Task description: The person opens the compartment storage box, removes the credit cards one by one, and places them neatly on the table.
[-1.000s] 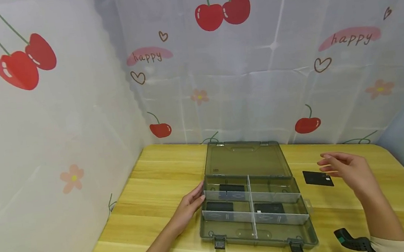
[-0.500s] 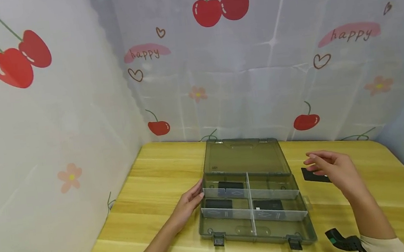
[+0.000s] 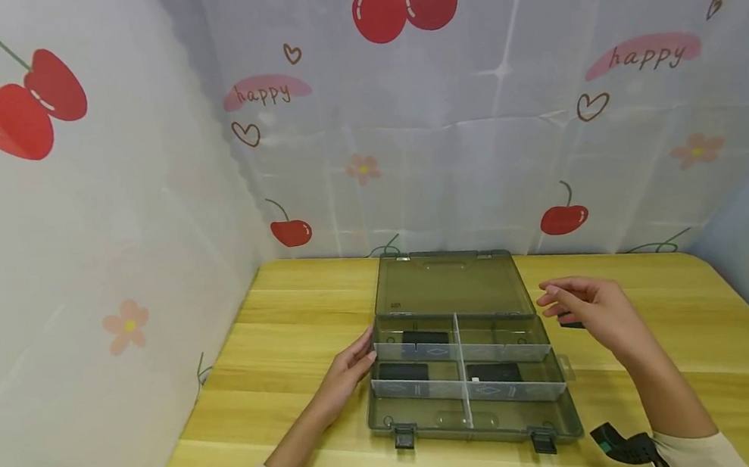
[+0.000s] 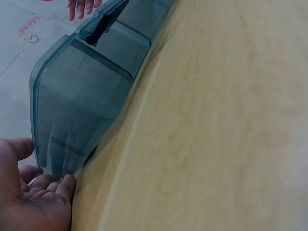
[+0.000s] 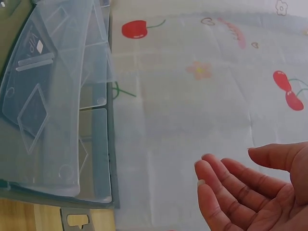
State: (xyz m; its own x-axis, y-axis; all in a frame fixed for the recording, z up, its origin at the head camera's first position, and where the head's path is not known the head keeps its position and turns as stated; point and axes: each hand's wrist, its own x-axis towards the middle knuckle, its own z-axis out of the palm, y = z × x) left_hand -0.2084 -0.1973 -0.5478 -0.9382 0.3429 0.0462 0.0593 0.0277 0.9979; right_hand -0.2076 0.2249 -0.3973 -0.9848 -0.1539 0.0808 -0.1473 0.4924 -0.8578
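Note:
A smoky grey plastic compartment box sits on the table with its lid laid back. My left hand rests against the box's left side; in the left wrist view its thumb and fingertips touch the corner. Right of the box, my right hand hovers with loosely bent fingers, and the right wrist view shows nothing in it. Beneath that hand a black card is mostly hidden. Inside the box lie a black card at back left, a middle-left black card and a middle-right black card.
Clear dividers split the box into several compartments. Two latches, one being the front left latch, hang at its front. A cherry-print cloth stands behind the wooden table and along its left side.
My right hand has moved left toward the box and now covers most of the loose black card. The left hand stays at the box's side. The head view has shifted slightly.

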